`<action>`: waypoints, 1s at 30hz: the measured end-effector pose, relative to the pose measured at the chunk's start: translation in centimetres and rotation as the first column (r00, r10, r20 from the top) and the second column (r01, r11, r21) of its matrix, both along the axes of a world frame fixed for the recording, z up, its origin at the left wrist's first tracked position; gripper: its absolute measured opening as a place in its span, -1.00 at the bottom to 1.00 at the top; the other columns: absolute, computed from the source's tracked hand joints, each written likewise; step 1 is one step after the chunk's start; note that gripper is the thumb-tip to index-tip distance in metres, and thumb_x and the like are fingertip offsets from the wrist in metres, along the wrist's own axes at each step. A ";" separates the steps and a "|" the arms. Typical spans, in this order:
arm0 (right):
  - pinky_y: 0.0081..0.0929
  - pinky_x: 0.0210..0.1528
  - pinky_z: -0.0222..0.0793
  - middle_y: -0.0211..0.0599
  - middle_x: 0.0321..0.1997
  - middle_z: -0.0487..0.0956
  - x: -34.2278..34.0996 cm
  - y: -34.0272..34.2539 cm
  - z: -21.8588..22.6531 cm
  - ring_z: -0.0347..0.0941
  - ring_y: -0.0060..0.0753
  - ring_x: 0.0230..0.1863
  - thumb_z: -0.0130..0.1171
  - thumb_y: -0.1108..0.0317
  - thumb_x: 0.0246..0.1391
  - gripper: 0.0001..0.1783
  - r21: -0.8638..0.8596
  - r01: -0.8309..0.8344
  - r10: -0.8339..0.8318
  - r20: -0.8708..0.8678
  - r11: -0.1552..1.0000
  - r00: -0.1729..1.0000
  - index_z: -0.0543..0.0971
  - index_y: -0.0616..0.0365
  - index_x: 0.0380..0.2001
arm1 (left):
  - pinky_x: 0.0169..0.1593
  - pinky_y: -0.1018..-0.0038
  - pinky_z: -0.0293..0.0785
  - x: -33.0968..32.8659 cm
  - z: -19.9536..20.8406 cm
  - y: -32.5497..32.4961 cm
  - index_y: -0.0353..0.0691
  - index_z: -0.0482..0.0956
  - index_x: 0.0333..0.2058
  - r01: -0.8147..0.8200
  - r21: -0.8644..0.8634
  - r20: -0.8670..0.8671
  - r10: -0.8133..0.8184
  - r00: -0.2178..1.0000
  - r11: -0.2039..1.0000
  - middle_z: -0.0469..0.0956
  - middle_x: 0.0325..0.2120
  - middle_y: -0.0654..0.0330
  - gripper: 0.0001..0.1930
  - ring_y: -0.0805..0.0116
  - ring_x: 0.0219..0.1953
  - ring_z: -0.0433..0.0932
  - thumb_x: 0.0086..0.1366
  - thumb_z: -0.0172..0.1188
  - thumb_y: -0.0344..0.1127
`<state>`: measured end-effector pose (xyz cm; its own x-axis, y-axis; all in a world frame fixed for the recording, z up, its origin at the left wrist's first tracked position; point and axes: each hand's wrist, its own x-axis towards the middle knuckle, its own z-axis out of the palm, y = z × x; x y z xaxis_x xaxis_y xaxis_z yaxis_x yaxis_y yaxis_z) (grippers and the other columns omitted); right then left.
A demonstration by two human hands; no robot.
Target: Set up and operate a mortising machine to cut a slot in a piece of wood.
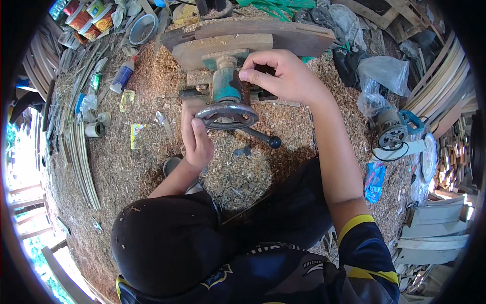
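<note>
A bench vise stands ahead of me, with a worn teal screw housing (227, 85), a round metal handwheel (248, 111) and wooden jaw boards (223, 47) at its far end. My left hand (197, 139) grips the handwheel's left rim, thumb on top. A crank handle (261, 137) with a black ball knob points right from the wheel. My right hand (283, 76) is bent in from the right, its thumb and forefinger curled close together against the housing's right side, just behind the jaw. What lies between these fingertips is hidden.
Wood shavings (238, 175) cover the ground. Thin wood strips (81, 162) and a blue bottle (123, 76) lie left. At right are a power tool (391, 129), plastic bags (383, 76), a blue packet (374, 181) and stacked boards (433, 228). My knee (164, 243) is close below the wheel.
</note>
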<state>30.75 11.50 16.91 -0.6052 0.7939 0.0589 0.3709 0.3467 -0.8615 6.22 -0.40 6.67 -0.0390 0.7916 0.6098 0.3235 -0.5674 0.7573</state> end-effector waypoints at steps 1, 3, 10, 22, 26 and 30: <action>-0.52 -0.19 0.38 -0.52 -0.30 0.68 0.0 0.0 -0.1 0.43 -0.69 -0.23 0.42 0.18 0.43 -0.71 0.022 -0.002 0.002 -0.007 1.000 1.000 0.72 0.24 -0.15 | -0.01 0.27 0.40 0.0 1.1 0.5 -0.34 0.53 -0.04 -0.001 -0.003 0.003 0.001 1.000 1.000 0.51 -0.11 0.06 -0.55 0.24 -0.14 0.46 0.77 -0.22 -0.08; -0.51 -0.19 0.39 -0.52 -0.31 0.67 0.0 0.2 -0.6 0.43 -0.69 -0.23 0.42 0.18 0.43 -0.71 0.039 -0.011 0.012 -0.011 0.999 1.000 0.72 0.24 -0.15 | -0.04 0.22 0.41 0.2 3.9 2.2 -0.34 0.55 -0.22 0.044 0.122 -0.187 -0.021 0.982 0.992 0.48 -0.23 0.01 -0.78 0.09 -0.19 0.47 0.61 0.10 -0.31; -0.38 -0.24 0.39 -0.30 -0.41 0.66 -0.6 0.5 -1.7 0.44 -0.54 -0.34 0.42 0.04 0.38 -0.63 0.112 -0.024 0.037 -0.115 0.993 0.993 0.73 0.19 -0.20 | -0.15 0.20 0.38 0.0 2.7 3.3 -0.31 0.52 -0.35 0.094 0.139 -0.168 -0.070 0.983 0.986 0.47 -0.36 0.06 -0.68 0.10 -0.27 0.46 0.61 0.10 -0.24; -0.43 -0.20 0.44 -0.42 -0.31 0.71 0.6 1.2 -1.5 0.49 -0.62 -0.24 0.39 0.10 0.42 -0.65 0.075 0.003 0.004 -0.102 0.997 0.995 0.73 0.24 -0.15 | -0.16 0.19 0.34 0.1 6.5 3.0 -0.32 0.56 -0.38 0.047 0.076 -0.305 -0.022 0.952 0.996 0.43 -0.35 0.06 -0.72 0.07 -0.28 0.43 0.54 0.20 -0.30; -0.42 -0.17 0.48 -0.41 -0.30 0.72 1.6 1.8 -1.3 0.55 -0.62 -0.20 0.37 0.11 0.43 -0.65 0.093 0.064 -0.058 -0.060 0.994 0.996 0.73 0.24 -0.14 | -0.20 0.17 0.40 0.1 7.0 3.9 -0.30 0.59 -0.37 0.140 0.081 -0.373 -0.100 0.922 0.987 0.45 -0.34 0.07 -0.75 0.05 -0.29 0.48 0.50 0.27 -0.30; -0.42 -0.14 0.51 -0.43 -0.27 0.74 2.1 2.5 -1.4 0.57 -0.62 -0.19 0.36 0.08 0.44 -0.64 0.073 0.090 -0.084 -0.088 0.993 0.993 0.75 0.22 -0.14 | -0.09 0.15 0.52 -0.3 2.0 3.7 -0.35 0.47 -0.39 0.021 0.253 -0.115 0.009 0.993 0.967 0.45 -0.33 0.03 -0.47 0.06 -0.22 0.54 0.74 -0.09 -0.06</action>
<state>32.80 13.99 15.54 -0.5244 0.8344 0.1695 0.3296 0.3825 -0.8631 5.94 3.27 8.69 0.0473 0.6106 0.7906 0.3956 -0.7382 0.5465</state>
